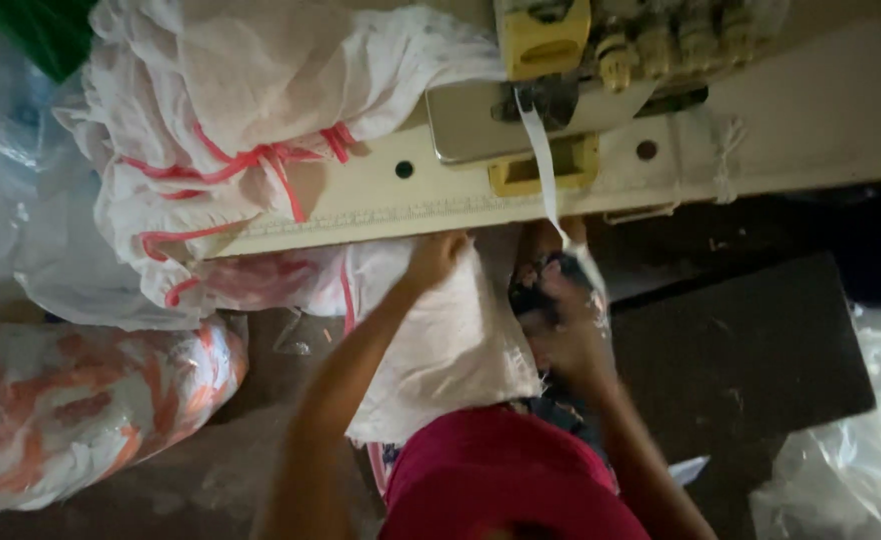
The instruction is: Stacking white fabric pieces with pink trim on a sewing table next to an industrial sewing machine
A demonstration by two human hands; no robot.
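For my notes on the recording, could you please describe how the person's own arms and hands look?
Both forearms are bare, with no sleeves showing in view. The left hand and the right hand wear no gloves. No watch, ring or bracelet can be made out, though the picture is blurred, so small items could be missed.

Matt white woven cloth, glossy clear plastic bags, a smooth cream-painted machine table, yellow plastic machine parts.
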